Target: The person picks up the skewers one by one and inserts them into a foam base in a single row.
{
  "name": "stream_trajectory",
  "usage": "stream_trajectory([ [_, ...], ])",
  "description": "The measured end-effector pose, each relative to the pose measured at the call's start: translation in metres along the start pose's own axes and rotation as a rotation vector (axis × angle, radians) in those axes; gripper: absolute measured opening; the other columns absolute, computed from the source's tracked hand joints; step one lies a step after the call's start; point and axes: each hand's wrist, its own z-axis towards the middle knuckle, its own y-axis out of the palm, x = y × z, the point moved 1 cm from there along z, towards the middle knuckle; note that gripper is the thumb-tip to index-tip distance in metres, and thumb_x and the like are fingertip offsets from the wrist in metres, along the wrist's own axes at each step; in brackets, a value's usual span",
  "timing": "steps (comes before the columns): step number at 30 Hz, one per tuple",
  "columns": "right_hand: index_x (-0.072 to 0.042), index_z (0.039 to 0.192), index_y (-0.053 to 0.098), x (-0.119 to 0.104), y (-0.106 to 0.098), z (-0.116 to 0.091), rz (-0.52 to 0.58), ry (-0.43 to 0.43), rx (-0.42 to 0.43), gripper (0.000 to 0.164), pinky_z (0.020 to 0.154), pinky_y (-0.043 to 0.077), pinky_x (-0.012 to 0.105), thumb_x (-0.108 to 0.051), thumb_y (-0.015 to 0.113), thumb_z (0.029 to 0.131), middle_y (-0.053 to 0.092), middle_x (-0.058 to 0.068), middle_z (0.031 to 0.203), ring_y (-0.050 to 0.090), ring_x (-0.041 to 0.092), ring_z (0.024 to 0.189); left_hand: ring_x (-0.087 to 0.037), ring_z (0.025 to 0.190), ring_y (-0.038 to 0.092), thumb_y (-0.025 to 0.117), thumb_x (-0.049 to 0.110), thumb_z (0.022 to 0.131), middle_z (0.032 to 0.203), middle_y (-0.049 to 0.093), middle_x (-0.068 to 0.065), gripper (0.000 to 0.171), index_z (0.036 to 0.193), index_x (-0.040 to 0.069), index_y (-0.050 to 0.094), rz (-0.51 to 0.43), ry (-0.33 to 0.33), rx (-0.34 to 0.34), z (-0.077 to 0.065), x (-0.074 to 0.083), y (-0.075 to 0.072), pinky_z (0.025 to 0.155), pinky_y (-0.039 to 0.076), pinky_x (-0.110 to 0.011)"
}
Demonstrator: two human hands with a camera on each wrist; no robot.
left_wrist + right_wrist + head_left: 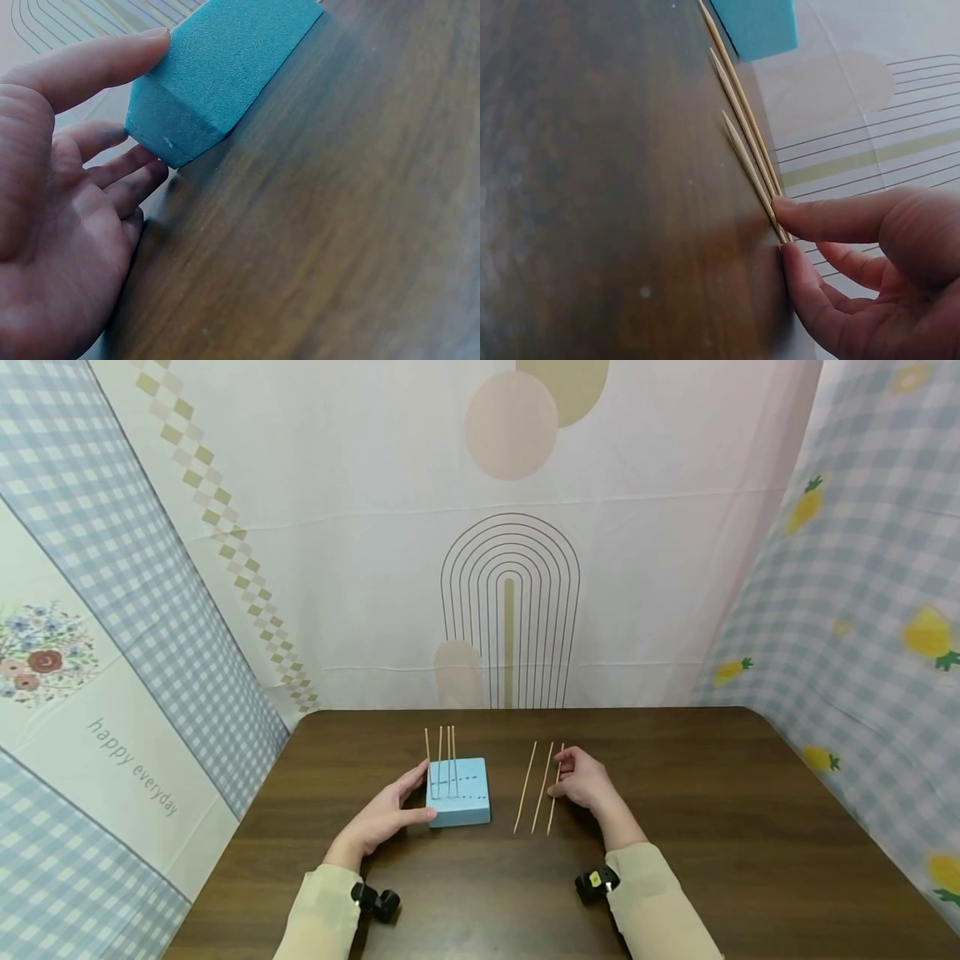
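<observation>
On the table, a light blue foam block (pixel 471 817) has rows of dark holes on top. Several thin wooden skewers (pixel 441 745) stand upright in its left part. My left hand (pixel 386 814) holds the block by its left side, thumb at the front corner and fingers along the side. To the right lie three skewers, roughly parallel, pointed ends toward me. My right hand (pixel 587 781) pinches the rightmost skewer (pixel 744 154) between thumb and index finger. The left skewer (pixel 525 789) and middle skewer (pixel 542 791) lie just left of that hand.
A dark brown wooden table (pixel 480 893) spreads under everything. Behind its far edge hangs a pale patterned cloth (pixel 360 593). Checked cloths hang at the left and right sides. Each wrist wears a small black camera.
</observation>
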Motion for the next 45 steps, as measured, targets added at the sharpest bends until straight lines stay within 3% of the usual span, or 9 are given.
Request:
stream_trajectory([
  [13,0.003,0.131,0.060,-0.002,-0.010,-0.007,-0.101,0.047,0.046,0.060,0.094,0.051,0.052,0.003,0.086,0.077,0.065,0.025,0.122,0.061,0.041,0.113,-0.035,0.163,0.016,0.081,0.023,0.097,0.177,0.022,-0.012,0.095,0.171,0.008,0.025,0.016,0.006,0.001,-0.001,0.000,0.001,0.128,0.015,-0.059],
  [22,0.002,0.133,0.060,0.001,-0.017,-0.009,-0.073,0.080,0.045,0.059,0.089,0.053,0.049,0.004,0.082,0.078,0.065,0.026,0.126,0.062,0.041,0.113,-0.035,0.163,0.016,0.081,0.022,0.097,0.177,0.022,-0.012,0.094,0.171,0.009,0.025,0.010,0.005,-0.004,-0.001,-0.001,0.001,0.128,0.015,-0.059],
  [31,0.006,0.136,0.059,0.004,-0.025,-0.011,0.098,0.084,0.053,0.060,0.070,0.058,0.032,0.012,0.074,0.078,0.069,0.028,0.120,0.071,0.030,0.097,-0.035,0.163,0.017,0.082,0.023,0.096,0.177,0.022,-0.013,0.095,0.171,0.009,0.025,0.014,0.006,-0.003,-0.001,0.000,0.000,0.128,0.015,-0.060],
  [37,0.007,0.140,0.057,0.005,-0.031,-0.009,0.150,0.063,0.019,0.059,0.068,0.054,0.030,0.007,0.069,0.082,0.077,0.022,0.106,0.069,0.016,0.080,-0.036,0.163,0.017,0.082,0.024,0.096,0.177,0.022,-0.013,0.095,0.171,0.008,0.025,0.015,0.011,-0.005,0.001,-0.001,-0.002,0.127,0.015,-0.060],
  [45,0.009,0.143,0.057,-0.009,-0.029,-0.010,0.262,0.009,-0.044,0.047,0.071,0.057,0.032,0.009,0.062,0.096,0.072,0.028,0.124,0.071,0.028,0.096,-0.037,0.163,0.016,0.082,0.024,0.096,0.177,0.021,-0.013,0.095,0.171,0.009,0.025,0.019,0.003,-0.002,0.001,-0.003,-0.001,0.127,0.015,-0.061],
])
